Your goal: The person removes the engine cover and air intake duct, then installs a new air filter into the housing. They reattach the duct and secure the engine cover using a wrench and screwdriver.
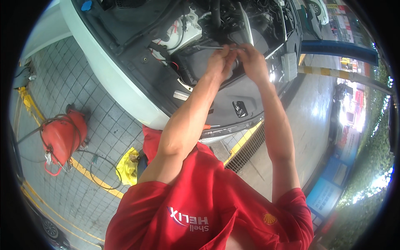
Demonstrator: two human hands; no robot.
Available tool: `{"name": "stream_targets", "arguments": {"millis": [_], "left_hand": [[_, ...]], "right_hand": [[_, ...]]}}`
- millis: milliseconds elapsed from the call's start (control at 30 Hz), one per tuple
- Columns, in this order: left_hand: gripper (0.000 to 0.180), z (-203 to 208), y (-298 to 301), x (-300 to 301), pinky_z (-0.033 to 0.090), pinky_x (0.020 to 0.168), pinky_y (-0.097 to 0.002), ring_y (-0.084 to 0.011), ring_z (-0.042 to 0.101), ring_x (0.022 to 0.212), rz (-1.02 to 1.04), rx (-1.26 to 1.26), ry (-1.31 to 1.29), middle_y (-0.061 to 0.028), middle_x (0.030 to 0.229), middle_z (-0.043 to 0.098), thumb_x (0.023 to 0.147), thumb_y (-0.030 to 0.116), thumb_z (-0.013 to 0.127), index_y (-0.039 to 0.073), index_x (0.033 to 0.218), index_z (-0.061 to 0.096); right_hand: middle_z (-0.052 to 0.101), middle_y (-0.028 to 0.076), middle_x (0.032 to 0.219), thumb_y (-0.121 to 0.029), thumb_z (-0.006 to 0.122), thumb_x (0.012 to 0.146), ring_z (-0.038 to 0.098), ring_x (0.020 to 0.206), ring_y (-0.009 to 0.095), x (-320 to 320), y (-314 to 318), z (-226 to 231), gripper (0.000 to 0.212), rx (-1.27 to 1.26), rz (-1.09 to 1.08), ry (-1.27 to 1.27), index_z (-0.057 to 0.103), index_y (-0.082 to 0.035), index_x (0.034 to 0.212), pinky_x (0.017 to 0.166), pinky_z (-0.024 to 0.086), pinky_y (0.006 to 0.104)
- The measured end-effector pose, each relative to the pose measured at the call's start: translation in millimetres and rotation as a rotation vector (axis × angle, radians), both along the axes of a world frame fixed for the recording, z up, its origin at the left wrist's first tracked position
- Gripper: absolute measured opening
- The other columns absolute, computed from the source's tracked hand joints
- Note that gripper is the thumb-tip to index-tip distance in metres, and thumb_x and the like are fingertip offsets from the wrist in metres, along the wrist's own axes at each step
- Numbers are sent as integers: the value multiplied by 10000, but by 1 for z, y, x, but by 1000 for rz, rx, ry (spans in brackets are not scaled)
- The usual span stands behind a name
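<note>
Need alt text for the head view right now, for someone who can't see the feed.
Both bare hands, left hand and right hand, meet over a white car's open engine bay, gripping a slim metal wrench. The person wears a red shirt. On the tiled floor to the left sit a red tank with hoses and a yellow cloth.

We note a red shirt (208,208) with a white and yellow emblem at the lower centre of the frame. Upper left, the car body (125,87) is white; its engine bay (200,71) is black and dark grey, crossed by thin red wires (166,46). A blue cap (86,6) sits at the top left. A silver metal tool (210,48) shows at upper centre. At left, the floor (71,75) is grey square tile with yellow lines. A red tank (62,137) stands at left; a yellow cloth (128,166) lies lower left of centre.
</note>
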State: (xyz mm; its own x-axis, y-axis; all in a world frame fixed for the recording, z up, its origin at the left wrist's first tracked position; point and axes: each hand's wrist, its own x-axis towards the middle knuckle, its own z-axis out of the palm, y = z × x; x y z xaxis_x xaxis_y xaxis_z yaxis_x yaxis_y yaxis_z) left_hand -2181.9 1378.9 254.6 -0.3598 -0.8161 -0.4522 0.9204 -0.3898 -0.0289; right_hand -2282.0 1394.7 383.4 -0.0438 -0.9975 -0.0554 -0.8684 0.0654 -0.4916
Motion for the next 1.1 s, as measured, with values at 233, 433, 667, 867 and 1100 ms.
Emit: {"name": "stream_targets", "arguments": {"millis": [233, 433, 667, 867, 1100], "left_hand": [[164, -2, -3, 5, 680, 934, -276, -176, 784, 1017, 5, -19, 46, -129, 1258, 776, 1153, 147, 646, 2, 1227, 663], [197, -2, -2, 14, 648, 965, -303, -168, 733, 1040, 55, -78, 130, -123, 1288, 747, 1167, 160, 619, 7, 1291, 629], [132, -5, -18, -3, 665, 839, -280, -158, 763, 911, 141, -25, 306, -119, 1169, 778, 1172, 121, 594, 10, 1206, 656], [216, 4, -33, -10, 632, 721, -259, -147, 724, 785, 135, 151, 82, -43, 888, 742, 1141, 241, 685, 50, 1042, 696], [251, 19, -35, 3, 622, 687, -244, -136, 710, 744, 158, 98, 199, -47, 883, 745, 1132, 277, 695, 35, 1066, 711]], "right_hand": [[800, 212, 1205, -219, 636, 1109, 764, 1150, 412, 5, -7, 10, 293, 5, 100, 6, 756, -103, 1351, 972, 578, 458], [797, 198, 1160, -251, 676, 1106, 764, 1063, 422, -1, -14, 6, 257, -83, 203, 37, 756, -77, 1278, 919, 596, 465], [816, 212, 979, -533, 550, 1143, 776, 979, 462, -19, -49, -24, 501, -42, 184, 493, 773, -86, 1183, 856, 610, 533], [814, 216, 948, -594, 470, 1157, 779, 951, 467, -10, -51, -7, 601, -181, 308, 179, 767, -74, 1211, 849, 618, 540], [815, 224, 984, -469, 609, 1127, 783, 1013, 448, 8, -72, 3, 438, 31, 197, 582, 753, -64, 1213, 860, 613, 520]]}}
